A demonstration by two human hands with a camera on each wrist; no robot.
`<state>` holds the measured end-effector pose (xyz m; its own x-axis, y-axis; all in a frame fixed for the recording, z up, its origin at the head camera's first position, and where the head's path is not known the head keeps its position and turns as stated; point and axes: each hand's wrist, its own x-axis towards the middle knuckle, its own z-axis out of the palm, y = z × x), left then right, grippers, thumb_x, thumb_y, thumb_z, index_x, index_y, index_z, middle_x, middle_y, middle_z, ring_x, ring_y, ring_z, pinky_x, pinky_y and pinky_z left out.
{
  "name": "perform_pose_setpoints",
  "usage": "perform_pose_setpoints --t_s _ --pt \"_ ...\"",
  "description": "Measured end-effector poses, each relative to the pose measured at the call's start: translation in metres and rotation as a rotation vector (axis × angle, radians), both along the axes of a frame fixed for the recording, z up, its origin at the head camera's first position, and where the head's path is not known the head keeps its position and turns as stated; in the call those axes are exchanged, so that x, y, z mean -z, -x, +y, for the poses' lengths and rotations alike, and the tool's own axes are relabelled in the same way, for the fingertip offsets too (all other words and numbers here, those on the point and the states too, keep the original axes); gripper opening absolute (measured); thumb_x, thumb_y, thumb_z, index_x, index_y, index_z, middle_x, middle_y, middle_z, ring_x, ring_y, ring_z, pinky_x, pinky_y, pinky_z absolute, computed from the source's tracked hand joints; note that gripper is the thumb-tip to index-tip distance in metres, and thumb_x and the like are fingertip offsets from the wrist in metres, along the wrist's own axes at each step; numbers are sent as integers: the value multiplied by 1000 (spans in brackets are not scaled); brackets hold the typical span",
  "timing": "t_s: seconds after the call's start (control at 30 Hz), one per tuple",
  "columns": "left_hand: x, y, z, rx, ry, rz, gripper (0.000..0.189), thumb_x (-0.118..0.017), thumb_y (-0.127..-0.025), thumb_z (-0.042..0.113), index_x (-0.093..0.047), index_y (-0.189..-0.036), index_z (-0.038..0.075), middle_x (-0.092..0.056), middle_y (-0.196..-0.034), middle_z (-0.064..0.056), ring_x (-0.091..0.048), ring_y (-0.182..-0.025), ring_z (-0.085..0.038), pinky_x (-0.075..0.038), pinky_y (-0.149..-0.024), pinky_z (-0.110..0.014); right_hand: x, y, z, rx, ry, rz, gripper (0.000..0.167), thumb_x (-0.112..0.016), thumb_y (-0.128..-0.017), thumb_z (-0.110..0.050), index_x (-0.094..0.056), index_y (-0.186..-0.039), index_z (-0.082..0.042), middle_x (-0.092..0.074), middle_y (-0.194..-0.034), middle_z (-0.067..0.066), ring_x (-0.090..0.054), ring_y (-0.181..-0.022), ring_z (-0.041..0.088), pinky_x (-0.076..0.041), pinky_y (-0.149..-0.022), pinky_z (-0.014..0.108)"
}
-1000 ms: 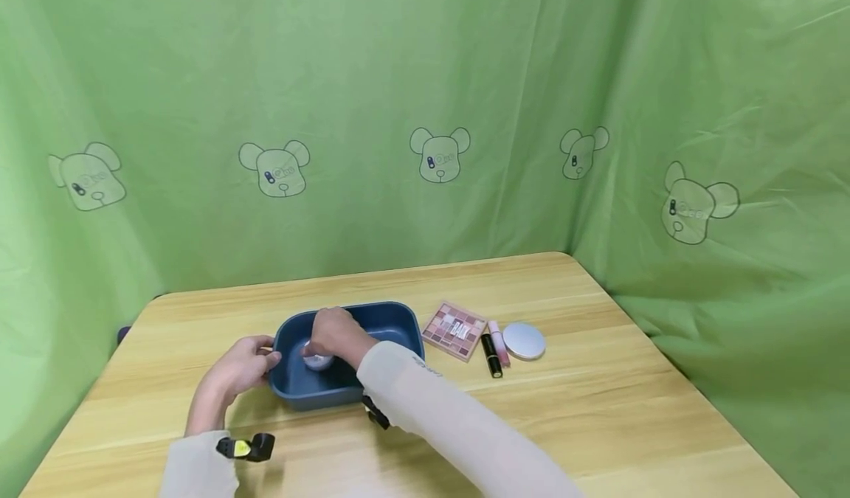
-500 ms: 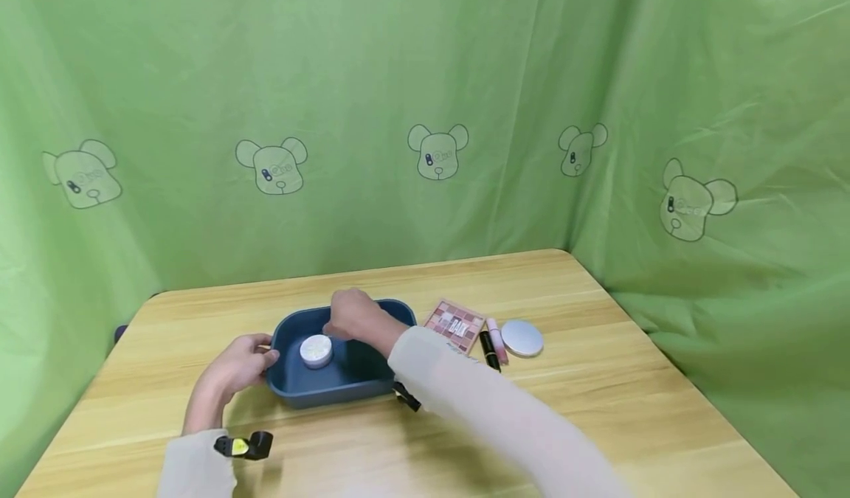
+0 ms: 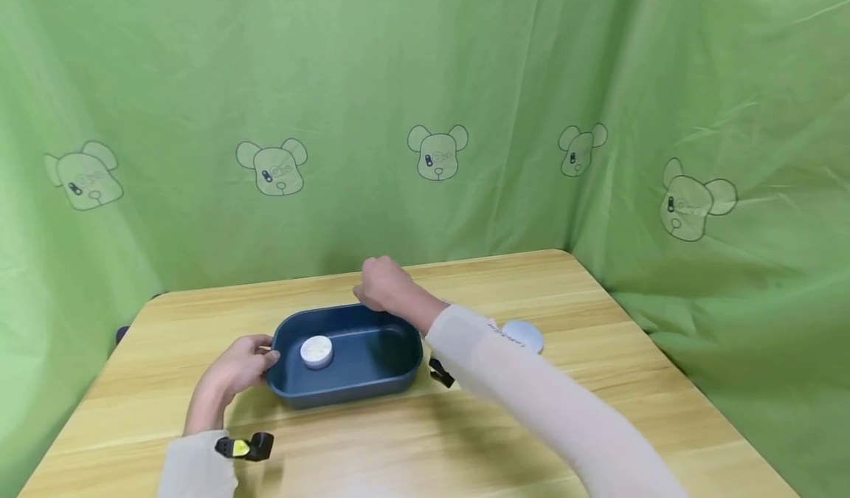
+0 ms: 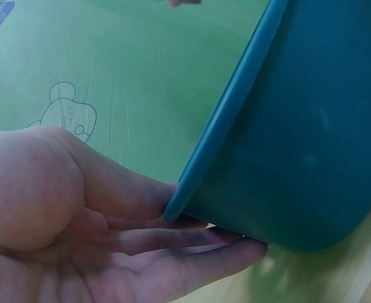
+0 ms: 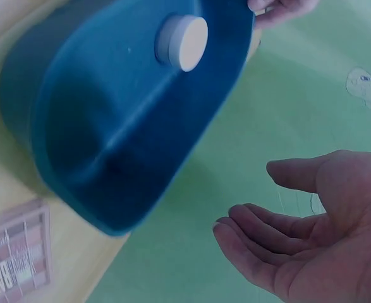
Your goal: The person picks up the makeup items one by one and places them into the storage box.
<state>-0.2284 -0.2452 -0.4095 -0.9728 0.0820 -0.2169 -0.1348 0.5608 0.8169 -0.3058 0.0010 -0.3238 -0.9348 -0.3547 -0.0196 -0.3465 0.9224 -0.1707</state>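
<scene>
A dark blue plastic basin (image 3: 352,395) stands on the wooden table. My left hand (image 3: 240,367) grips its left end; in the left wrist view the thumb is at the rim and the fingers (image 4: 229,255) lie against the outside below. Inside the basin, toward the left, sits a small round white jar (image 3: 316,350), also visible in the right wrist view. My right hand (image 3: 388,284) is raised over the basin's far rim. In the right wrist view that hand (image 5: 318,233) has loosely bent fingers, apart from the thumb, and holds nothing.
Right of the basin lies a pink eyeshadow palette (image 5: 18,255), hidden behind my right sleeve (image 3: 531,372) in the head view. A round silver compact (image 3: 527,333) is partly covered by the same sleeve. Green curtains (image 3: 358,114) surround the table (image 3: 664,402).
My right hand has let go of the white jar inside the basin and moved up and to the right, out past the far rim. The left hand has stayed on the basin.
</scene>
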Motion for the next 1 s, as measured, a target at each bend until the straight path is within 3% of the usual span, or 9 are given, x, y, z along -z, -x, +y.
perform_pose_setpoints --t_s 0.23,0.47,0.7,1.0 --pt "-1 -1 0 0 4 -4 45 -46 -103 3 -39 -140 -21 -55 -131 -41 -65 -108 -37 -60 -87 -48 -5 6 17 52 91 -8 30 -60 -100 -32 -63 -84 -6 -67 -101 13 -60 -87 24 -55 -82 33" --pt "1 -3 0 5 -21 -5 46 -46 -102 2 -38 -140 -22 -54 -131 -42 -65 -109 -39 -61 -87 -47 3 9 40 80 177 6 23 -57 -99 -25 -61 -90 -4 -63 -93 13 -58 -81 25 -53 -77 36" --pt "2 -2 -1 4 -3 -8 46 -46 -103 3 -37 -141 -21 -54 -133 -41 -64 -112 -41 -60 -89 -47 14 10 69 78 204 6 31 -57 -99 -23 -46 -71 -12 -36 -57 -3 -38 -52 14 -42 -57 29" --pt "1 -1 0 8 -6 -5 46 -46 -103 3 -38 -141 -21 -53 -134 -41 -65 -111 -39 -61 -88 -47 30 18 116 130 229 -4 46 -60 -96 -22 -38 -56 -16 -27 -49 -7 -25 -44 9 -30 -45 24"
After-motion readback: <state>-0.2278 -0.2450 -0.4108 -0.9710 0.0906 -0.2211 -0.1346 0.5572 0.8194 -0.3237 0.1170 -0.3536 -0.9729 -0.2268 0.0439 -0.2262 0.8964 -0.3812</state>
